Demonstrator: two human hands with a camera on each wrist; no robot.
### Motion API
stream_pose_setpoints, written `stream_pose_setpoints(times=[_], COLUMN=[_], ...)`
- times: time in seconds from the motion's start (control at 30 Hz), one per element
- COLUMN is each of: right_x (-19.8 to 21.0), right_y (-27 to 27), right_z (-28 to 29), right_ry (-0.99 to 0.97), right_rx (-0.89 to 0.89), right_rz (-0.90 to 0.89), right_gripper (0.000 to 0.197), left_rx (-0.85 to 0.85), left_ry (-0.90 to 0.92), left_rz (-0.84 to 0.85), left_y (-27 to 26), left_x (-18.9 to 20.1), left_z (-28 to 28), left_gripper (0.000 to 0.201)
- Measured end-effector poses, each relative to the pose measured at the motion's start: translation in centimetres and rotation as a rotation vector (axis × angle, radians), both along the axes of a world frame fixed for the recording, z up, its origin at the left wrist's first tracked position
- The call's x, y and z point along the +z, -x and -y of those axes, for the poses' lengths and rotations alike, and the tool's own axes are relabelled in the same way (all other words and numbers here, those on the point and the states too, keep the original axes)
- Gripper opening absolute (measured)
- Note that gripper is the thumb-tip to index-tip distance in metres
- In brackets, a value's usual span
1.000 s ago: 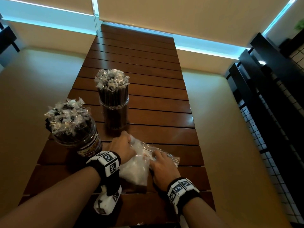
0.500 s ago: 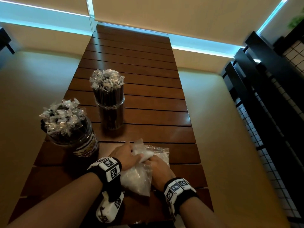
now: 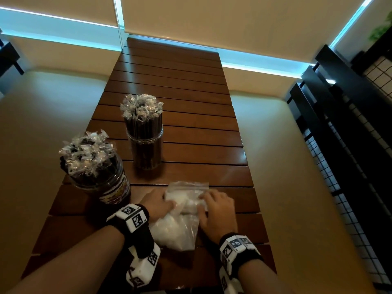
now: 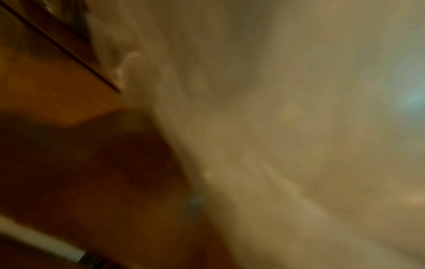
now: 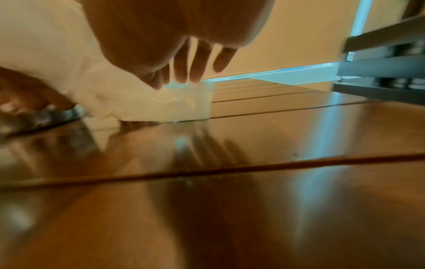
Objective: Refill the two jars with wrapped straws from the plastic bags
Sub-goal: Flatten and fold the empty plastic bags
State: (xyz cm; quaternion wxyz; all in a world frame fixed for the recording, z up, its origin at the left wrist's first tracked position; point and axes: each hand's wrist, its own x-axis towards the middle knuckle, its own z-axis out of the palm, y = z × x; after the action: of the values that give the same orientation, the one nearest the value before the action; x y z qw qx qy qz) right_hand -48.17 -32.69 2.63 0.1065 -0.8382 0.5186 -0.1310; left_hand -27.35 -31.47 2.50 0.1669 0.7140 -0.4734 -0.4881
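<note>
Two clear jars stand on the slatted wooden table (image 3: pixel 191 134), both packed with black straws in clear wrappers. The tall narrow jar (image 3: pixel 146 149) is in the middle, the wide jar (image 3: pixel 101 179) at the near left edge. A crumpled clear plastic bag (image 3: pixel 180 228) lies folded at the near end. My left hand (image 3: pixel 158 203) rests on its left side with fingers laid over it. My right hand (image 3: pixel 216 209) presses its right side. In the right wrist view straight fingers (image 5: pixel 195 60) touch the bag's top fold (image 5: pixel 184 103). The left wrist view is blurred, mostly bag (image 4: pixel 276 145).
The narrow table drops off on both long sides to a beige floor. A black slatted rack (image 3: pixel 339 124) with a wire grid stands close on the right. Bare slats run from the tall jar to the far end under the window blind (image 3: pixel 212 18).
The bag's right end has been drawn in and folded over, so the bag is shorter. Both hands have come closer together on it.
</note>
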Motion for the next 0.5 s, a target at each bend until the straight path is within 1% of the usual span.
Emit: stream_pose_setpoints(times=[0.03,0.07,0.1,0.13,0.17,0.2,0.23,0.27,0.3,0.37,0.47,0.5], right_x=[0.1,0.2,0.5,0.7,1.4,2.0,2.6,3.5,4.4,6.2,7.9,8.2], right_y=[0.3,0.4,0.4,0.2,-0.3,-0.9,-1.6,-2.4,-3.1,-4.4,-5.6,-5.8], right_z=[0.4,1.0,1.6,2.2,2.6,3.0,3.3,3.4,3.5,3.4,3.2,3.2], right_ry=[-0.054,-0.199,-0.384,-0.563,-0.690,-0.752,-0.746,-0.706,-0.666,-0.664,-0.883,-0.916], right_rx=[-0.114,-0.211,-0.276,-0.314,-0.328,-0.321,-0.305,-0.285,-0.253,-0.172,-0.099,-0.091], right_rz=[0.004,0.063,0.191,0.357,0.525,0.646,0.710,0.736,0.749,0.816,1.021,1.037], right_gripper=[0.041,0.058,0.072,0.078,0.075,0.062,0.043,0.027,0.018,0.013,0.019,0.016], left_rx=[0.025,0.050,0.072,0.091,0.097,0.101,0.107,0.113,0.114,0.118,0.150,0.139], left_ry=[0.026,0.061,0.090,0.126,0.148,0.174,0.192,0.211,0.222,0.252,0.298,0.315], left_rz=[-0.022,-0.053,-0.079,-0.091,-0.077,-0.052,-0.012,0.037,0.095,0.208,0.287,0.298], left_y=[-0.4,-0.8,-1.2,-1.4,-1.7,-1.8,-2.0,-2.1,-2.1,-2.0,-1.8,-1.9], left_x=[0.7,1.3,2.0,2.5,2.9,3.2,3.4,3.7,4.0,4.7,6.1,6.5], left_z=[0.1,0.3,0.4,0.5,0.5,0.6,0.7,0.7,0.6,0.5,0.4,0.3], left_gripper=[0.023,0.024,0.024,0.021,0.019,0.018,0.018,0.019,0.020,0.022,0.024,0.022])
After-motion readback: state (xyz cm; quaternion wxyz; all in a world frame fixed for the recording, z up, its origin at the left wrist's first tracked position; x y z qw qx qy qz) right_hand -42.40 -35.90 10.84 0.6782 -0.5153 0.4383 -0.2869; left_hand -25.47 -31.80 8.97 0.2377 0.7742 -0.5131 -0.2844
